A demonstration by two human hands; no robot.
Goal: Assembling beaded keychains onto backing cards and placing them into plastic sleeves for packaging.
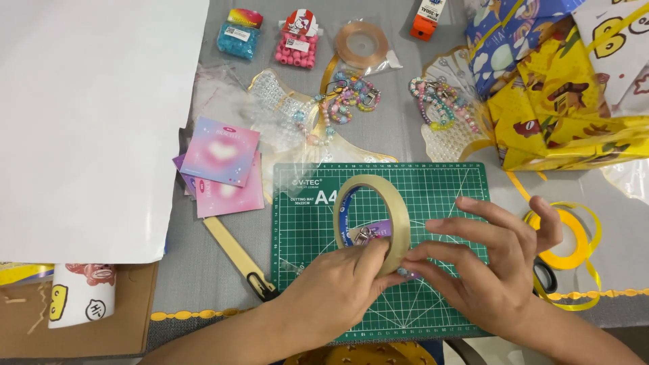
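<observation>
While both hands meet over the green cutting mat [446,182], left hand [338,290] pinches the masking tape roll [370,220], standing on edge. Right hand [490,260] fingers spread, fingertips touching the roll's lower edge; its grip is unclear.

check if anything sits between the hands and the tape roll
Nothing visible does. The left hand and right hand both already touch the tape roll, which stands on edge on the green mat. Their fingertips meet at its lower right rim, with no gap or object between.
</observation>
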